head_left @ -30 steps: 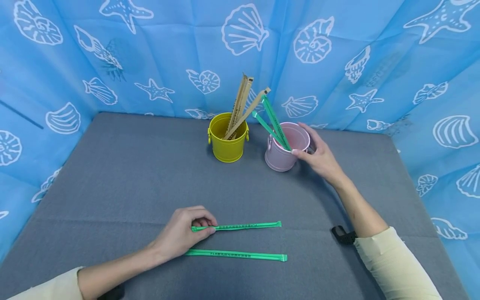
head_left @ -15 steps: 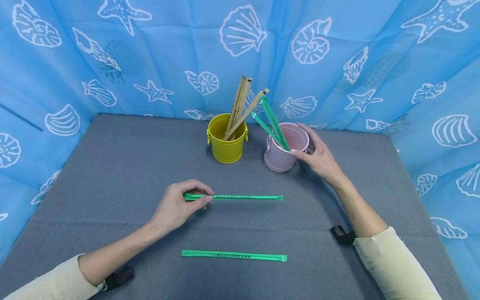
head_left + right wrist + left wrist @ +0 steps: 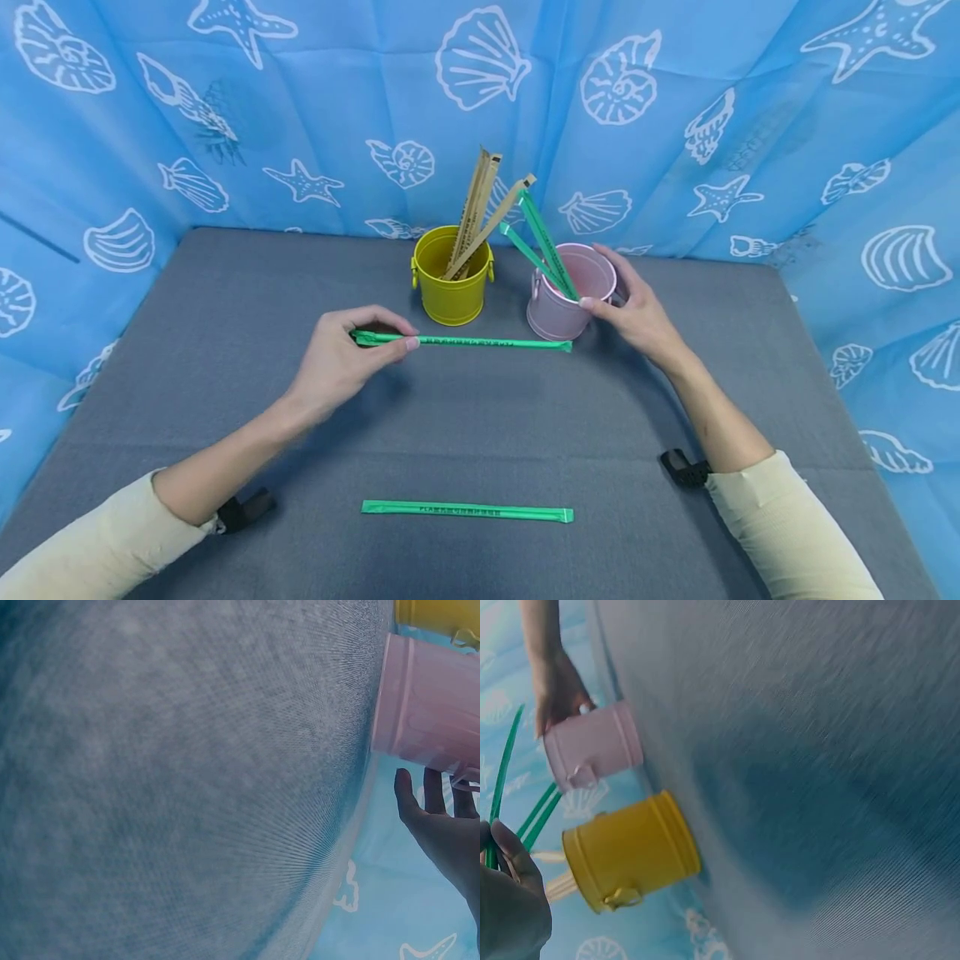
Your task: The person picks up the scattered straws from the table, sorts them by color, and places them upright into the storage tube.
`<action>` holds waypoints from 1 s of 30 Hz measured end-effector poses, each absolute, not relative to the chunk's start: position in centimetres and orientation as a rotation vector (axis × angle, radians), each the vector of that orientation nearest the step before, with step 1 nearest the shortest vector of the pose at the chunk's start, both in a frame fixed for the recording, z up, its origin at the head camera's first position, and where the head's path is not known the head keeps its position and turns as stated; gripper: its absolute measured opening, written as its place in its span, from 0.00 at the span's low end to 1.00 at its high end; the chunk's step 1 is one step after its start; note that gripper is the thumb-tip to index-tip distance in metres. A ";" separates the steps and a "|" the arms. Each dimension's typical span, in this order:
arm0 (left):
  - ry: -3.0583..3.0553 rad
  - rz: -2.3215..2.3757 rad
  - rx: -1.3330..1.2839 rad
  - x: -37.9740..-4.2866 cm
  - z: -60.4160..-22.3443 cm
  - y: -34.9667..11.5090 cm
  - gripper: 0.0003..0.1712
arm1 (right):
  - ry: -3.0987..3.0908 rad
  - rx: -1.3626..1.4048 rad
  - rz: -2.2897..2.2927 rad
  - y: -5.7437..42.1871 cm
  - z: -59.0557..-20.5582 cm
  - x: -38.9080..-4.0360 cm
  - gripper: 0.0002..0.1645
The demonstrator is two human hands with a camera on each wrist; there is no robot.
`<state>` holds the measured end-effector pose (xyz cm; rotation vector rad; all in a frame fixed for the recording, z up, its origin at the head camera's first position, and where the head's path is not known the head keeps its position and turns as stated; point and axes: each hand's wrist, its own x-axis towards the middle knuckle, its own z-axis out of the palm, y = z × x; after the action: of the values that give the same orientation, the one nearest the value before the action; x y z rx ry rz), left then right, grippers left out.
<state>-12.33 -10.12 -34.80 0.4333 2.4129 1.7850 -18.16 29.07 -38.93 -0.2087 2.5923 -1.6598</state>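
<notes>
My left hand (image 3: 333, 357) pinches a green paper-wrapped straw (image 3: 487, 342) near its left end. The straw lies level above the table, its far tip in front of the base of a pink bucket (image 3: 553, 315). With thumb at the rim and fingers around the far side, my right hand (image 3: 637, 321) holds that bucket. Several green wrapped straws (image 3: 542, 229) lean inside it. Another green wrapped straw (image 3: 465, 511) lies flat near the front of the table. In the left wrist view, the left hand (image 3: 514, 900) shows only partly, at the edge.
Left of the pink bucket stands a yellow bucket (image 3: 452, 302) with several brown-wrapped straws (image 3: 480, 200) leaning to the right. A grey cloth covers the table (image 3: 262, 287). Behind it hangs a blue curtain (image 3: 322, 100) with white shell prints.
My left hand has lifted the green straw off the table and carried it away from me, toward the buckets. The right hand has stayed at the pink bucket.
</notes>
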 end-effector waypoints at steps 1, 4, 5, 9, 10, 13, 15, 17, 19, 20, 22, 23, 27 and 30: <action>2.420 1.788 0.431 -12.6 -34.5 -10.1 0.08 | 2.591 -0.210 -1.663 29.1 -38.9 -18.2 0.49; 2.459 1.779 0.435 -13.4 -33.7 -10.1 0.09 | 2.588 -0.210 -1.664 29.1 -39.0 -18.2 0.49; 2.468 1.776 0.438 -13.7 -33.5 -10.1 0.09 | 2.588 -0.208 -1.661 29.1 -39.0 -18.3 0.49; 2.479 1.776 0.440 -15.0 -32.6 -9.7 0.09 | 2.599 -0.205 -1.639 29.2 -39.1 -18.3 0.49; 2.478 1.779 0.438 -15.3 -32.4 -9.5 0.09 | 2.601 -0.208 -1.638 29.1 -39.1 -18.3 0.49; 2.502 1.776 0.431 -16.4 -31.9 -8.8 0.08 | 2.602 -0.214 -1.636 29.1 -39.0 -18.2 0.49; 2.537 1.759 0.424 -17.1 -31.7 -8.3 0.08 | 2.599 -0.215 -1.640 29.1 -39.0 -18.2 0.49; 2.587 1.720 0.423 -17.7 -31.6 -7.8 0.07 | 2.597 -0.217 -1.643 29.1 -38.9 -18.3 0.49; 2.648 1.662 0.419 -18.3 -31.6 -7.3 0.07 | 2.599 -0.220 -1.643 29.1 -38.9 -18.4 0.49; 2.672 1.634 0.419 -18.6 -31.7 -7.1 0.06 | 2.599 -0.222 -1.643 29.1 -38.9 -18.4 0.49; 2.707 1.587 0.428 -19.0 -31.8 -6.6 0.06 | 2.602 -0.225 -1.638 29.0 -38.9 -18.4 0.49; 2.717 1.572 0.436 -19.2 -31.9 -6.4 0.06 | 2.601 -0.224 -1.640 29.0 -38.9 -18.4 0.49; 2.728 1.531 0.486 -20.1 -32.1 -5.3 0.06 | 2.592 -0.209 -1.648 29.1 -38.9 -18.3 0.49; 2.728 1.503 0.512 -20.7 -32.2 -4.6 0.06 | 2.584 -0.198 -1.653 29.1 -39.0 -18.2 0.48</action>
<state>-20.66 -4.55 -32.17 0.5118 2.7279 1.5033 -18.16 29.10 -38.99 -0.1981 2.5839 -1.6529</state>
